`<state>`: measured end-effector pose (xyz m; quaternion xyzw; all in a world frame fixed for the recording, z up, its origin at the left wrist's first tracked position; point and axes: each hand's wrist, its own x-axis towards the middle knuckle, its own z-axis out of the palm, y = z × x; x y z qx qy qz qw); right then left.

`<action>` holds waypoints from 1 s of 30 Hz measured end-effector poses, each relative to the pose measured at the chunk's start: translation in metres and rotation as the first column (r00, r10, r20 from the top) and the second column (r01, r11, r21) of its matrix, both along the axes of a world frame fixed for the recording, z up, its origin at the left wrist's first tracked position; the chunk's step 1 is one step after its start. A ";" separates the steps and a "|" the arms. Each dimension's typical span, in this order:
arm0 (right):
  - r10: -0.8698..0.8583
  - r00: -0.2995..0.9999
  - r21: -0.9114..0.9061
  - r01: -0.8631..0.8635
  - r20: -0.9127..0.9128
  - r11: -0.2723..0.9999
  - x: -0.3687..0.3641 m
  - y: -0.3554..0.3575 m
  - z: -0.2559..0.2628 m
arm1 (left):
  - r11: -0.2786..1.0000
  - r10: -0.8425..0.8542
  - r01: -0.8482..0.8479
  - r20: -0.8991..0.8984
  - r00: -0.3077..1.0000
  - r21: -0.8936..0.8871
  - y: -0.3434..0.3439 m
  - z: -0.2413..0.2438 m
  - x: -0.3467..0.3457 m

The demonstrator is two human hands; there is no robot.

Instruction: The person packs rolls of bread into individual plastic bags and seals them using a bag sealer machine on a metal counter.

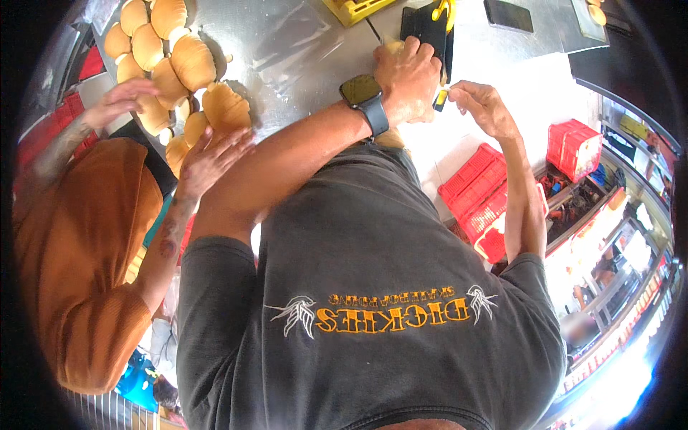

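Note:
My left hand (pixel 409 78), with a dark watch (pixel 361 90) on the wrist, is curled over the steel table. Its fingers close around a pale yellow item (pixel 395 47), mostly hidden by the hand. Right beside the knuckles is a black device (pixel 424 29) with yellow parts, perhaps a bag sealer. My right hand (pixel 481 105) pinches the end of a small pale strip (pixel 447 90) at the device's near end. Part of a tan item (pixel 391 138) shows below my left wrist; what it is I cannot tell.
Golden spiral bread rolls (pixel 193 62) lie at the table's left, with a co-worker's hands (pixel 215 156) over them. Clear plastic film (pixel 293 40), a yellow plastic container (pixel 357 9) and a phone (pixel 508 15) rest on the steel table (pixel 312 88). Red crates (pixel 478 199) stand at right.

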<state>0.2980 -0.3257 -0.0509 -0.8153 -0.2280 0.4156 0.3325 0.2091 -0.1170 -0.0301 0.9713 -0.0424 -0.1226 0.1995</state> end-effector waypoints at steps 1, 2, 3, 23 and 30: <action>0.003 0.994 0.183 0.016 -0.107 0.983 -0.001 -0.013 -0.019 | 1.000 0.016 -0.016 0.012 1.000 0.016 -0.003 -0.005 0.004; 0.039 0.980 0.367 0.037 -0.197 0.929 0.000 -0.024 -0.043 | 0.998 0.011 -0.013 0.026 1.000 0.064 -0.007 -0.010 0.006; 0.108 0.958 0.545 0.057 -0.266 0.837 0.009 -0.023 -0.063 | 1.000 0.008 -0.008 0.013 1.000 0.007 -0.007 -0.027 0.007; -0.067 0.903 0.610 0.339 -0.423 0.716 -0.005 0.086 0.039 | 0.535 0.493 -0.355 -0.057 0.868 -0.767 0.050 0.025 -0.040; -0.241 0.706 0.465 0.646 -0.666 0.606 0.097 0.121 0.050 | 0.578 0.322 0.372 0.622 0.714 -0.726 0.038 0.150 -0.030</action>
